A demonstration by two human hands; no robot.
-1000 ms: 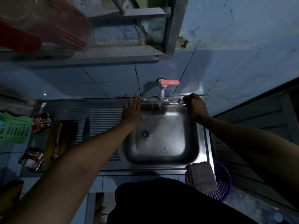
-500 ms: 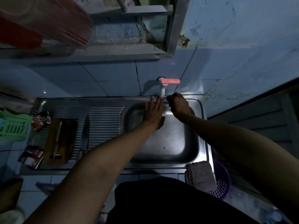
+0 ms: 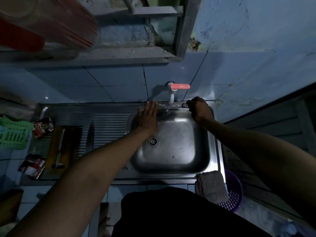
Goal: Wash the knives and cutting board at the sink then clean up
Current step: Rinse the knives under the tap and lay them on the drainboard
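Observation:
My right hand (image 3: 199, 111) grips the handle of a knife (image 3: 168, 106) at the sink's back rim. Its blade lies level under the white tap (image 3: 171, 94), and water runs over it. My left hand (image 3: 147, 117) is flat with straight fingers that touch the blade's tip end. A brown cutting board (image 3: 70, 144) lies on the drainboard at the left with a long metal tool (image 3: 59, 147) on it. A second knife (image 3: 89, 135) lies on the ribbed drainboard beside the board.
The steel sink basin (image 3: 188, 151) holds only its drain. A grey cloth (image 3: 212, 187) hangs over the front right corner above a purple basket (image 3: 235, 195). A green basket (image 3: 12, 134) and sachets (image 3: 41, 128) sit at far left. A shelf overhangs above.
Half a second ago both hands were close together under the tap. My left hand has slid left along the blade and my right hand has drawn the handle to the right.

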